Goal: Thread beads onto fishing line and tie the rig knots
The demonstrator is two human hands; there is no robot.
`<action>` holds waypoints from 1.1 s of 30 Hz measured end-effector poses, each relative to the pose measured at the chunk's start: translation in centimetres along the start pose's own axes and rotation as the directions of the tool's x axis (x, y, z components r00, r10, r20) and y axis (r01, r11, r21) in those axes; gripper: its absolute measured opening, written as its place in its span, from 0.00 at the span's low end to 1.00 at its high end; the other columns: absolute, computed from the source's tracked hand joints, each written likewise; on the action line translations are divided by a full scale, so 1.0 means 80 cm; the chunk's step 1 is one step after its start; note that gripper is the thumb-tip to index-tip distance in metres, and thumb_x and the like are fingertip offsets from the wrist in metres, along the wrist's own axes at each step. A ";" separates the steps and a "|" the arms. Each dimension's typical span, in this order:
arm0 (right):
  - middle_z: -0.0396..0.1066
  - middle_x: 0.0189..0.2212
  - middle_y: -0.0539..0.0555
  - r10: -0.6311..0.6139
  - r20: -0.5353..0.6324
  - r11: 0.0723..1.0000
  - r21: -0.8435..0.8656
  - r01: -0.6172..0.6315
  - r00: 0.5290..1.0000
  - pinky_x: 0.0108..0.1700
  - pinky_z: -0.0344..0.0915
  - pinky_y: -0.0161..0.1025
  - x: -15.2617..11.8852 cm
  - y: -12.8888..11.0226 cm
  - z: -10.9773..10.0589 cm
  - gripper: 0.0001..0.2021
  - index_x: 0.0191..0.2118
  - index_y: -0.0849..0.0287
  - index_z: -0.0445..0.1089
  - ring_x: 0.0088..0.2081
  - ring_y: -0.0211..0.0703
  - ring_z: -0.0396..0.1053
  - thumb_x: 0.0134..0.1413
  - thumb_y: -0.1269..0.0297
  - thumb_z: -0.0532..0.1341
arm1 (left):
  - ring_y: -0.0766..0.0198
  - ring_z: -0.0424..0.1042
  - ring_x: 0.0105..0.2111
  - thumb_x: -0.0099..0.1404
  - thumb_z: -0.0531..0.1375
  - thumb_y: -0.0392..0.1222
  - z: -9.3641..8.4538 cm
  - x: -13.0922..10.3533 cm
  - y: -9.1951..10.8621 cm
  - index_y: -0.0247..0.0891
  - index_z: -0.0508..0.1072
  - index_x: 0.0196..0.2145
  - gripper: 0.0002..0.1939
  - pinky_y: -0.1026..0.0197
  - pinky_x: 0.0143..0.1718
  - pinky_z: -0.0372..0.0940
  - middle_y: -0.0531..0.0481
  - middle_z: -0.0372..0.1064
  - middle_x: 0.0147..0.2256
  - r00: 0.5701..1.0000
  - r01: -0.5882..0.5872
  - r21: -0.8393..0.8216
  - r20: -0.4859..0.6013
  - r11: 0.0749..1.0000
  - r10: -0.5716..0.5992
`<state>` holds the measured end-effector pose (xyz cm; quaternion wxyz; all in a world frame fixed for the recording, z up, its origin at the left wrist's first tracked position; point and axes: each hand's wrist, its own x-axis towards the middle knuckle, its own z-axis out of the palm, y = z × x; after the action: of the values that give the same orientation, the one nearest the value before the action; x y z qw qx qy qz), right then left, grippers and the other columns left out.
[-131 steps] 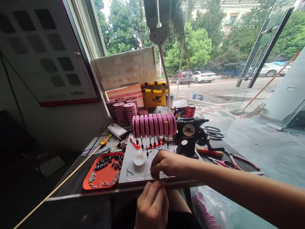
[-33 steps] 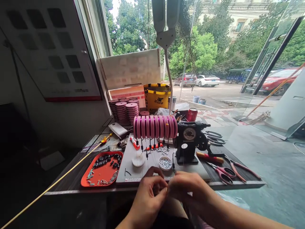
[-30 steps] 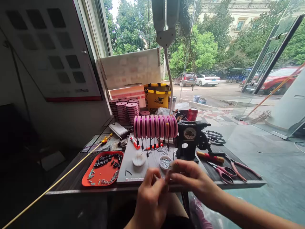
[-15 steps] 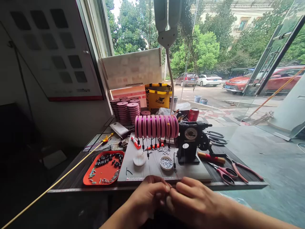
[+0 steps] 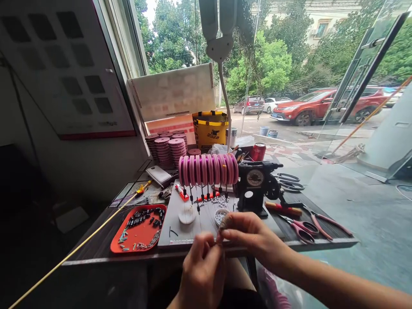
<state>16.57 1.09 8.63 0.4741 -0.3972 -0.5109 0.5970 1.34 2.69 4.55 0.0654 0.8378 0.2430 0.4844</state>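
My left hand is closed in a pinch in front of the table edge. My right hand meets it from the right, thumb and forefinger pressed together; a greyish patch shows at its fingertip. What lies between the fingers is too small to make out. Just beyond them a small white dish of beads is partly covered by the right hand. Above hangs a row of pink ring spools on a black hand-cranked winder, with thin lines and small black pieces dangling from it.
Left of the pale board lies a red tray of small black and metal parts. Scissors, pliers and a red-handled tool lie at right. Stacked pink spools and a yellow bag stand behind. A yellow rod crosses at left.
Both hands stay together, but the right hand has risen and moved forward, now covering part of the bead dish. The left hand has turned more upright. The view has shifted slightly.
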 end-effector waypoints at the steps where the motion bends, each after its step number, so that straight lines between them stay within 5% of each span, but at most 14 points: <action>1: 0.63 0.23 0.48 0.040 0.003 0.998 0.048 -0.040 0.999 0.32 0.61 0.35 0.005 -0.004 0.000 0.17 0.25 0.61 0.63 0.27 0.37 0.63 0.41 0.51 0.65 | 0.66 0.68 0.27 0.60 0.51 0.25 0.001 -0.003 -0.002 0.30 0.71 0.32 0.09 0.67 0.30 0.66 0.45 0.65 0.31 0.991 -0.133 0.098 -0.019 0.986 0.135; 4: 0.63 0.22 0.48 0.051 0.019 0.998 0.032 -0.052 0.999 0.30 0.60 0.34 0.011 -0.008 -0.003 0.19 0.24 0.61 0.63 0.25 0.35 0.62 0.39 0.49 0.65 | 0.60 0.70 0.28 0.58 0.52 0.23 -0.003 -0.002 -0.004 0.28 0.72 0.32 0.10 0.63 0.32 0.67 0.41 0.71 0.29 0.923 -0.385 0.186 0.070 0.904 0.378; 7: 0.63 0.24 0.48 -0.154 0.033 0.948 -0.276 0.157 0.988 0.28 0.57 0.33 0.001 0.000 -0.008 0.11 0.29 0.61 0.64 0.25 0.34 0.59 0.49 0.57 0.61 | 0.64 0.67 0.24 0.55 0.54 0.25 -0.010 0.013 -0.002 0.33 0.73 0.26 0.10 0.65 0.27 0.63 0.46 0.71 0.25 0.974 0.086 -0.179 0.222 0.980 -0.045; 8: 0.64 0.25 0.49 -0.283 0.105 0.827 -0.477 0.299 0.953 0.28 0.57 0.33 -0.005 0.004 -0.009 0.07 0.31 0.61 0.65 0.26 0.35 0.60 0.52 0.63 0.59 | 0.67 0.64 0.22 0.53 0.56 0.28 -0.012 0.018 -0.001 0.34 0.72 0.23 0.08 0.66 0.24 0.60 0.49 0.69 0.23 0.880 0.435 -0.326 0.351 0.839 -0.320; 9: 0.66 0.27 0.50 -0.399 0.231 0.609 -0.656 0.445 0.887 0.28 0.56 0.34 -0.010 0.008 -0.010 0.03 0.33 0.60 0.65 0.26 0.36 0.60 0.55 0.68 0.56 | 0.70 0.61 0.19 0.50 0.57 0.30 -0.013 0.023 -0.001 0.35 0.71 0.20 0.06 0.68 0.21 0.57 0.52 0.66 0.20 0.681 0.730 -0.417 0.504 0.541 -0.530; 10: 0.67 0.28 0.51 -0.466 0.386 0.333 -0.757 0.562 0.796 0.28 0.56 0.35 -0.016 0.012 -0.011 0.05 0.33 0.60 0.66 0.26 0.36 0.60 0.56 0.71 0.54 | 0.72 0.57 0.17 0.46 0.58 0.31 -0.013 0.027 -0.001 0.35 0.69 0.17 0.04 0.68 0.19 0.54 0.55 0.62 0.17 0.474 0.872 -0.434 0.634 0.227 -0.610; 12: 0.69 0.28 0.52 -0.473 0.627 -0.114 -0.740 0.663 0.619 0.26 0.55 0.37 -0.024 0.020 -0.012 0.09 0.33 0.62 0.68 0.25 0.37 0.59 0.56 0.75 0.52 | 0.74 0.52 0.16 0.40 0.58 0.32 -0.011 0.033 -0.002 0.35 0.67 0.15 0.01 0.70 0.18 0.50 0.58 0.57 0.15 0.254 0.915 -0.389 0.759 -0.106 -0.599; 14: 0.68 0.24 0.51 -0.467 0.706 -0.298 -0.693 0.657 0.532 0.24 0.53 0.38 -0.027 0.026 -0.012 0.09 0.31 0.63 0.68 0.22 0.37 0.57 0.56 0.75 0.51 | 0.75 0.51 0.16 0.37 0.58 0.33 -0.009 0.034 -0.003 0.34 0.67 0.16 0.02 0.70 0.18 0.49 0.59 0.56 0.14 0.190 0.915 -0.358 0.789 -0.187 -0.584; 19: 0.66 0.21 0.49 -0.451 0.738 -0.358 -0.665 0.656 0.502 0.22 0.50 0.38 -0.021 0.038 -0.011 0.10 0.28 0.63 0.68 0.21 0.37 0.55 0.57 0.75 0.51 | 0.75 0.52 0.16 0.37 0.58 0.34 -0.008 0.030 0.000 0.35 0.67 0.17 0.03 0.71 0.18 0.47 0.60 0.55 0.14 0.126 0.904 -0.337 0.798 -0.263 -0.589; 21: 0.68 0.22 0.49 -0.474 0.730 -0.320 -0.664 0.676 0.493 0.23 0.51 0.38 -0.016 0.042 -0.010 0.11 0.31 0.63 0.69 0.23 0.37 0.57 0.59 0.74 0.50 | 0.74 0.54 0.17 0.37 0.58 0.33 -0.009 0.028 -0.002 0.35 0.67 0.16 0.03 0.70 0.18 0.49 0.59 0.57 0.15 0.186 0.915 -0.366 0.758 -0.172 -0.625; 23: 0.68 0.20 0.48 -0.574 0.643 -0.140 -0.687 0.713 0.507 0.24 0.52 0.36 -0.012 0.042 -0.008 0.13 0.30 0.61 0.68 0.23 0.37 0.56 0.60 0.71 0.49 | 0.71 0.58 0.19 0.40 0.60 0.33 -0.010 0.024 -0.006 0.34 0.68 0.17 0.03 0.68 0.20 0.52 0.56 0.61 0.18 0.353 0.906 -0.420 0.685 0.052 -0.637; 26: 0.64 0.18 0.47 -0.582 0.314 0.443 -0.651 0.616 0.750 0.25 0.55 0.33 -0.008 0.030 -0.001 0.15 0.22 0.59 0.65 0.22 0.35 0.55 0.58 0.64 0.52 | 0.70 0.59 0.21 0.50 0.61 0.39 -0.010 0.014 -0.010 0.34 0.68 0.18 0.08 0.67 0.21 0.53 0.53 0.61 0.25 0.643 0.766 -0.465 0.538 0.444 -0.545; 29: 0.60 0.20 0.47 -0.222 0.027 0.936 -0.274 0.221 0.975 0.28 0.58 0.33 -0.004 0.009 0.006 0.14 0.22 0.60 0.62 0.25 0.35 0.58 0.49 0.56 0.60 | 0.72 0.57 0.20 0.59 0.57 0.39 -0.005 -0.001 -0.010 0.35 0.70 0.23 0.09 0.68 0.19 0.55 0.52 0.59 0.29 0.883 0.467 -0.308 0.213 0.829 -0.418; 33: 0.60 0.22 0.47 -0.002 0.015 0.999 0.052 0.002 1.000 0.32 0.59 0.34 0.009 -0.002 0.006 0.19 0.24 0.61 0.61 0.26 0.35 0.59 0.39 0.50 0.66 | 0.67 0.68 0.26 0.63 0.49 0.27 0.005 -0.013 -0.013 0.33 0.70 0.32 0.11 0.67 0.28 0.65 0.46 0.65 0.32 0.985 -0.110 0.165 -0.114 0.980 0.130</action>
<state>15.96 1.69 8.91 0.4811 -0.3798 -0.4991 0.6126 0.91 3.15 3.21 -0.0458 0.8218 0.2331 0.5179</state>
